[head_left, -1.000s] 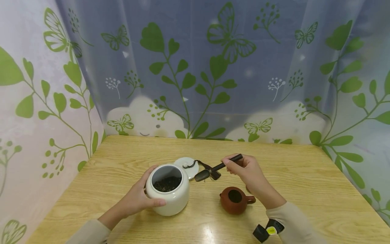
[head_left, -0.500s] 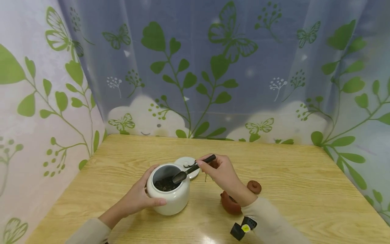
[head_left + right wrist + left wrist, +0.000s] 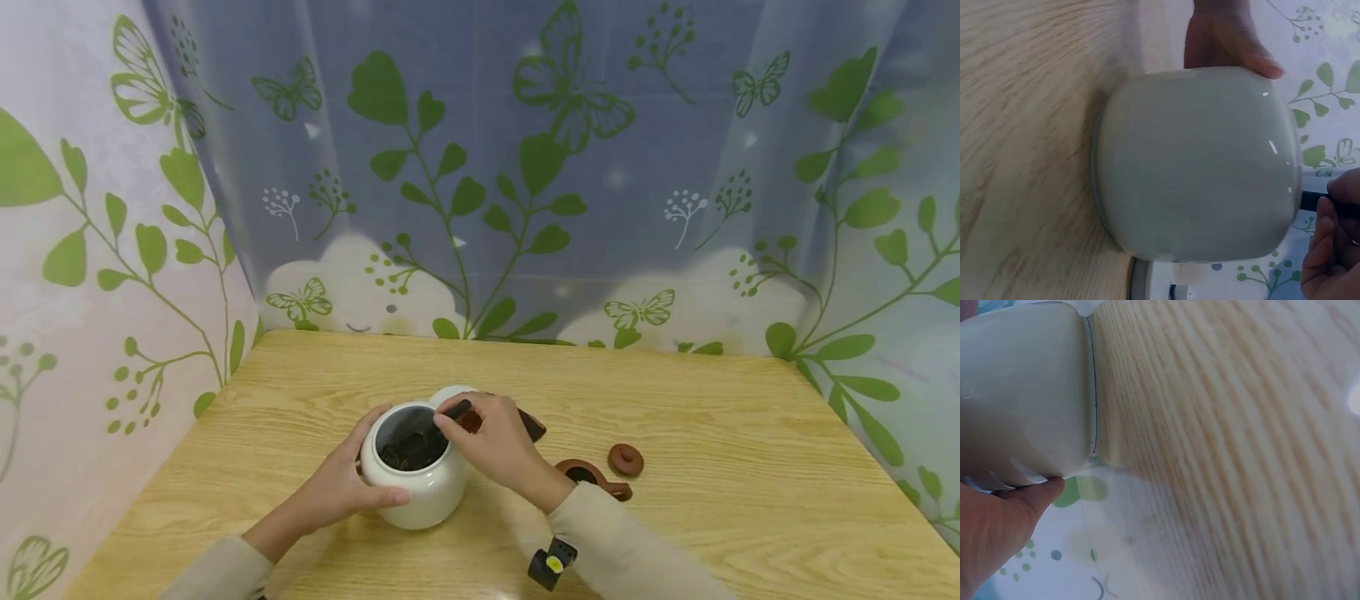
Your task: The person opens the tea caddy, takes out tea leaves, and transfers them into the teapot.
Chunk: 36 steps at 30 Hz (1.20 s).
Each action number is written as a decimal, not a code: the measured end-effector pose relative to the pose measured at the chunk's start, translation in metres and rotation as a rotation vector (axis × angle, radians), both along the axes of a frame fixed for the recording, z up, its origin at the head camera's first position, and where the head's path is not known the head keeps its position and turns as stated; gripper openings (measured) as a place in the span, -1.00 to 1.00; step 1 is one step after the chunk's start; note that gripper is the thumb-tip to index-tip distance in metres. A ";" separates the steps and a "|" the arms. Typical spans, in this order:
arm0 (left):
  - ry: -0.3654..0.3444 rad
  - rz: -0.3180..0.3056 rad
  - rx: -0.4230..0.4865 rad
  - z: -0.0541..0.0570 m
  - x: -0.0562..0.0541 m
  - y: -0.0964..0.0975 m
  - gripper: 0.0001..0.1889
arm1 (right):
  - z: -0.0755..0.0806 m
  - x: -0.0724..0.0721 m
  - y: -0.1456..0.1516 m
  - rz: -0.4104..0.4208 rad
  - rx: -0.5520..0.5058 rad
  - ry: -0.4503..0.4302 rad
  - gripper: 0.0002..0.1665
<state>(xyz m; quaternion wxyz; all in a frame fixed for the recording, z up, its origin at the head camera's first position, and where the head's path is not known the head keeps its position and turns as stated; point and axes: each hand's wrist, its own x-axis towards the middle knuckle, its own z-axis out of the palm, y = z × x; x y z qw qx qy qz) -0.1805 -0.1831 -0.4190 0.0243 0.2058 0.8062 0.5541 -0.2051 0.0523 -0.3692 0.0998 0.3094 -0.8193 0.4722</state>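
Note:
In the head view a white jar [image 3: 431, 500] stands upright on the table, dark loose tea leaves [image 3: 397, 458] inside. My left hand [image 3: 341, 483] grips its left side, thumb across the front and fingers behind. My right hand [image 3: 498, 442] pinches the handle of a black tea scoop [image 3: 459, 409] above the jar's right rim. The scoop's head reaches down into the jar and blends with the dark leaves. Seen from the right wrist, the jar [image 3: 1197, 162] hides the scoop's lower part, and only its black handle [image 3: 1313, 201] shows at the rim.
Behind the jar lies its white lid [image 3: 450, 393], partly covered by my right hand. A dark flat piece [image 3: 533, 426] shows just beyond that hand. A reddish-brown teapot [image 3: 618, 490], uncovered, stands partly behind the right forearm, its small lid [image 3: 626, 460] farther back. A patterned curtain [image 3: 480, 208] backs the table.
My right hand has moved left from above the teapot's far side to the jar, and the scoop has dipped inside. My left hand and the jar have stayed put.

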 end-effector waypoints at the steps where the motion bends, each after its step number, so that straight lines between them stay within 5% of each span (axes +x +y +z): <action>1: -0.007 0.004 -0.002 0.000 0.000 0.000 0.07 | -0.002 0.000 -0.002 -0.006 0.024 0.028 -0.88; 10: -0.025 0.012 -0.003 -0.002 0.001 0.002 0.07 | -0.007 0.002 -0.006 0.030 0.107 0.031 -0.94; 17: -0.014 0.002 -0.013 0.000 0.003 0.002 0.06 | -0.002 0.005 -0.003 0.120 0.087 -0.129 -0.89; 25: 0.011 0.001 0.000 0.000 0.002 0.002 0.06 | -0.001 0.005 -0.002 0.104 -0.020 -0.250 -0.89; 36: 0.013 0.004 0.001 -0.001 0.000 0.000 0.06 | 0.030 0.029 -0.005 0.116 -0.131 -0.318 -0.87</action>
